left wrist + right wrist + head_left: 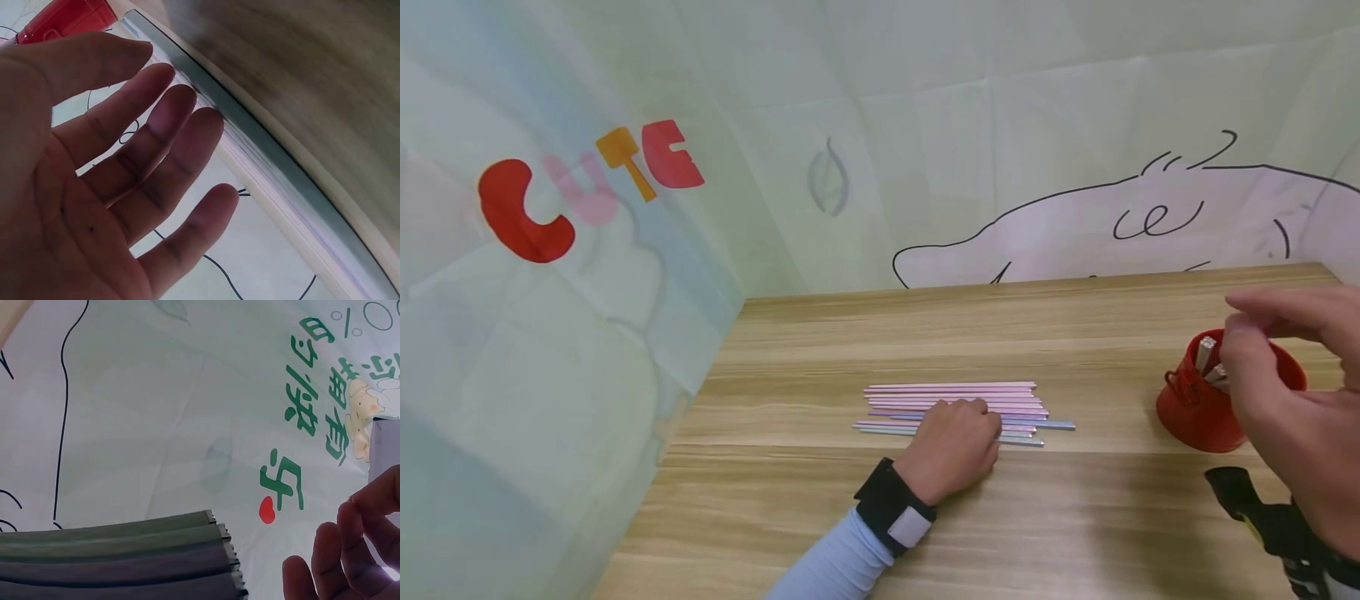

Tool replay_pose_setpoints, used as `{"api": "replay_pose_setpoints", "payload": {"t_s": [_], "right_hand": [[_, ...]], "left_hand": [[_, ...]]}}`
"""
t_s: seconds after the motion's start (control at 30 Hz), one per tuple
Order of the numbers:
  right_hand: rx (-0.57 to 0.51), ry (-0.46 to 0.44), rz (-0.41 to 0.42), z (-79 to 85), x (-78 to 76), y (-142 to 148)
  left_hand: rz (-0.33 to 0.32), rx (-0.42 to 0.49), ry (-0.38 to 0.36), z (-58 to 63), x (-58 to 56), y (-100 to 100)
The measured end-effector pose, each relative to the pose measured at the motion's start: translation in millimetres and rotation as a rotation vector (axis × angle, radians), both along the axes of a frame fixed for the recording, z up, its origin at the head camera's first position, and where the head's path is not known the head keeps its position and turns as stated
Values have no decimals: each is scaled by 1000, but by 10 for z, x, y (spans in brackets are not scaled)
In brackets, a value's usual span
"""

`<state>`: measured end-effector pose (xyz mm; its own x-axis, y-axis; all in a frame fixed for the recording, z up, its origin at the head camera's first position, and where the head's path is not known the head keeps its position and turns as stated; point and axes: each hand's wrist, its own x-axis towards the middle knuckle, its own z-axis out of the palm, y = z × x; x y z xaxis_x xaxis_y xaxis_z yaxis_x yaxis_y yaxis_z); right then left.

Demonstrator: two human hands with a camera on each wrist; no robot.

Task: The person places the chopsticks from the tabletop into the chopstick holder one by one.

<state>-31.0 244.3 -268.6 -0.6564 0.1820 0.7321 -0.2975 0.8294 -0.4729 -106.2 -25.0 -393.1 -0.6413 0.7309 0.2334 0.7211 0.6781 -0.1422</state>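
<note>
Several thin pastel sticks [951, 392], pink, lilac, blue and pale green, lie side by side on the wooden table. Over their near side is my left hand [955, 446], its fingers loosely bent at the sticks. In the left wrist view, the left hand [125, 156] has nothing visible between thumb and fingers, and a grey-green stick [250, 134] lies past the fingertips. My right hand [1300, 400] hovers in front of a red bucket [1198, 412] holding a few pale sticks [1205, 354]. Its thumb and index finger come close together, with nothing visible between them.
The wooden table [760, 483] meets printed cloth walls [820, 100] at the back and left. In the right wrist view, several green and purple strips [119, 556] with jagged ends lie close to the camera. A white box-like edge [382, 447] shows at right.
</note>
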Motion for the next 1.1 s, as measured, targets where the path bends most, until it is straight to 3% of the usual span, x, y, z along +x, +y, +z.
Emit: {"api": "replay_pose_setpoints", "payload": {"t_s": [0.53,0.73,0.93,1.1], "right_hand": [[5,25,28,-8,29,7],[26,13,47,-8,43,-27],[14,90,144,-32,26,-111],[-48,277,335,-90,-65,-262]], "left_hand": [[26,-54,-29,-43,-2,1],[2,-66,-31,-52,-3,9],[-51,-40,-50,-53,-4,28],[-87,6,-101,-7,9,51]]}}
